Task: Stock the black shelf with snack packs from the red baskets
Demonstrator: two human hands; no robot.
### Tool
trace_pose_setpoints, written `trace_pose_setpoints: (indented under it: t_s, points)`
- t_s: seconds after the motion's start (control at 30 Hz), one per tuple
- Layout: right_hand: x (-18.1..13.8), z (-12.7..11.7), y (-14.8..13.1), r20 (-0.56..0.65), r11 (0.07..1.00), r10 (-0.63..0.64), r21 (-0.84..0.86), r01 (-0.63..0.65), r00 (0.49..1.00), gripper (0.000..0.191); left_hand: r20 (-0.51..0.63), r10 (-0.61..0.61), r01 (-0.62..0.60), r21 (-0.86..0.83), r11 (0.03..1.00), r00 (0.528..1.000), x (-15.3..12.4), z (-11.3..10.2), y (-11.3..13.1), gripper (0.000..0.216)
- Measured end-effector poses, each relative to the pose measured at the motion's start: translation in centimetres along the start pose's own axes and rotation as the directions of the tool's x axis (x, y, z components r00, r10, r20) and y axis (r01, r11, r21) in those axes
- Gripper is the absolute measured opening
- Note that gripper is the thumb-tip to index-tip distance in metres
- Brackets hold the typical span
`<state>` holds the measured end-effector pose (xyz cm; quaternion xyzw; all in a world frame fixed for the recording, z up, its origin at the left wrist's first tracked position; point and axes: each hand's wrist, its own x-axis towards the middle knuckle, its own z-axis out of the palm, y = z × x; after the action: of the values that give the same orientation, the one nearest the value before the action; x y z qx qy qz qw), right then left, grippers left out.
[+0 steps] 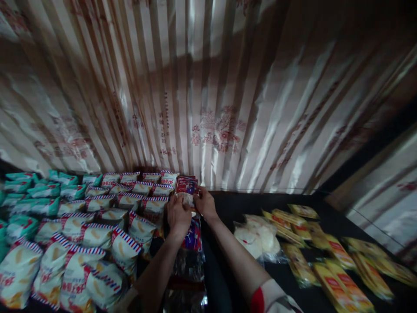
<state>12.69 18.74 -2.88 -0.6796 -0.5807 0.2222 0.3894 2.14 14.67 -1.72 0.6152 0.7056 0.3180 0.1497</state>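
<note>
Head view: the person's left hand (pixel 179 214) and right hand (pixel 205 203) are holding red packets (pixel 186 187) from opposite sides, each grip clamping on them; the packets are showing near the black surface's (pixel 236 201) rear edge, beside striped bags (pixel 155 209).

Left of hands (pixel 180 214) blocked — striped bags (pixel 97 237) (packed tight); passage right over black tabletop (pixel 243 202) — sheeting (pixel 211 143) behind.

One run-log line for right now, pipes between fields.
left hand: touching red packets, left side | right hand: touching them, right side | picture left: striped bags | picture right: yellow packs
</note>
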Motion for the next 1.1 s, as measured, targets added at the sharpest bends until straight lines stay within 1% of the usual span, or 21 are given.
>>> trace_pose_setpoints:
  t_s: [0.07,0.23,0.4,0.53,0.67,0.77,0.97,1.1]
  points:
    - [0.7,0.3,-0.1,0.008,0.997,-0.017,-0.076,0.017,1.000,0.030,0.017,0.023,-0.024,0.047,0.999,1.000,-0.1,0.4,0.2,0.040]
    - [1.6,0.5,-0.7,0.022,0.979,-0.007,-0.201,0.012,1.000,0.029,0.058,0.048,-0.053,0.097,0.994,0.997,0.1,1.3,0.1,0.043]
    - [1.8,0.7,-1.3,0.034,0.952,0.029,-0.307,-0.017,0.999,0.031,0.055,0.069,-0.075,0.111,0.991,0.996,0.8,1.8,-0.3,0.043]
    - [1.4,0.9,-1.5,0.035,0.934,0.036,-0.358,-0.021,0.999,0.034,0.047,0.086,-0.091,0.119,0.989,0.995,1.0,1.7,-0.5,0.043]
    - [1.1,0.9,-1.5,0.037,0.928,0.025,-0.373,-0.010,0.999,0.034,0.057,0.077,-0.082,0.088,0.993,0.995,1.1,1.5,-0.6,0.045]
    - [1.0,0.9,-1.3,0.039,0.937,0.031,-0.350,-0.015,0.999,0.033,0.065,0.073,-0.077,0.064,0.995,0.995,1.3,1.4,-0.6,0.045]
    - [0.4,1.2,-0.4,-0.008,0.955,-0.085,-0.287,0.080,0.996,0.036,0.082,0.091,-0.099,0.106,0.989,0.992,1.3,1.3,-0.5,0.047]
    - [-1.1,0.9,-0.1,-0.048,0.965,-0.140,-0.232,0.126,0.989,0.036,0.063,0.149,-0.156,0.129,0.979,0.987,0.2,1.1,-0.4,0.046]
